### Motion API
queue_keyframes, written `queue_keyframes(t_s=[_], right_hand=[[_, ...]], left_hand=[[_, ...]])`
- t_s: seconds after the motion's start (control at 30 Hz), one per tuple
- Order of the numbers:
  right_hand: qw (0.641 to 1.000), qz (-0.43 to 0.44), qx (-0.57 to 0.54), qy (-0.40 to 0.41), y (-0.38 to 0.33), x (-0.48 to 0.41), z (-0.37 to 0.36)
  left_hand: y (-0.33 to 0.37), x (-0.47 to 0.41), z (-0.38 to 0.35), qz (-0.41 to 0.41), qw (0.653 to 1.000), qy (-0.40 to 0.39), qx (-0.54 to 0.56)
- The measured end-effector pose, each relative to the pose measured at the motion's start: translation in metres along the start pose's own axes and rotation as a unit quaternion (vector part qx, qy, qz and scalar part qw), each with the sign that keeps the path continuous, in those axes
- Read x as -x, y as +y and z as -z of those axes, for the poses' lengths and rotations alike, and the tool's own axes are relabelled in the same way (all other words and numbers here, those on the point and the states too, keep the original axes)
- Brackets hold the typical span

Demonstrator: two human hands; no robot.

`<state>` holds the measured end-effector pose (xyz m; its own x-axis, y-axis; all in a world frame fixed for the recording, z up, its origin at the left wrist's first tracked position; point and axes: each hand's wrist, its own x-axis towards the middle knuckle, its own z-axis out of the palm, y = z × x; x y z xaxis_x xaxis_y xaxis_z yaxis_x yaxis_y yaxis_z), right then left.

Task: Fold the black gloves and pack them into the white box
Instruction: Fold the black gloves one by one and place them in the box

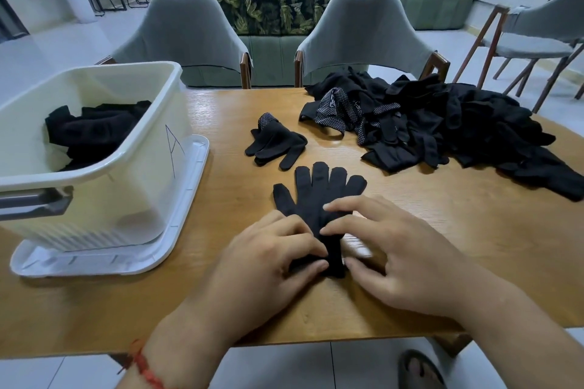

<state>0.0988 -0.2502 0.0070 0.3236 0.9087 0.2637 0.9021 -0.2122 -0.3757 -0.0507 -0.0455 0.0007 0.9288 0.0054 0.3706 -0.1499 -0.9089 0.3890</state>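
Observation:
A black glove (316, 193) lies flat on the wooden table (426, 230), fingers pointing away from me. My left hand (268, 259) and my right hand (395, 253) press on its cuff end from either side, fingertips pinching the fabric. A second loose glove (278, 142) lies just beyond it. At the back right is a big heap of black gloves (442, 126), some with white dots. The white box (142, 167) stands at the left with several black gloves (91, 133) inside.
The box rests on its white lid (177, 246). Two grey chairs (189, 31) stand at the table's far side, a third at the far right. The table's near edge runs just below my wrists.

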Motion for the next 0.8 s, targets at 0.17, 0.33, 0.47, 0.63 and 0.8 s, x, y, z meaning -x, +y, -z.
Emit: queue_keyframes(t_s=[0.17,0.33,0.47,0.63,0.8], right_hand=[[1.0,-0.001,-0.004,-0.008,-0.0009,0.0001,0.0014],[1.0,-0.001,-0.003,-0.004,-0.0017,-0.0011,0.0028],[1.0,-0.002,-0.007,-0.007,-0.0024,-0.0009,0.0048],[1.0,0.007,-0.001,-0.021,-0.0054,-0.0008,0.0059],[1.0,-0.001,0.016,-0.023,-0.0088,-0.0038,0.004]], left_hand=[[-0.0004,0.0023,0.0022,-0.013,1.0,0.0,0.003],[0.0012,0.002,0.0058,-0.026,0.999,-0.016,-0.013],[0.0012,0.0021,0.0039,-0.015,0.999,-0.033,-0.008],[0.0014,-0.0014,0.0011,0.006,0.999,-0.043,-0.029],[0.0077,-0.0043,0.0,0.015,1.0,-0.009,-0.015]])
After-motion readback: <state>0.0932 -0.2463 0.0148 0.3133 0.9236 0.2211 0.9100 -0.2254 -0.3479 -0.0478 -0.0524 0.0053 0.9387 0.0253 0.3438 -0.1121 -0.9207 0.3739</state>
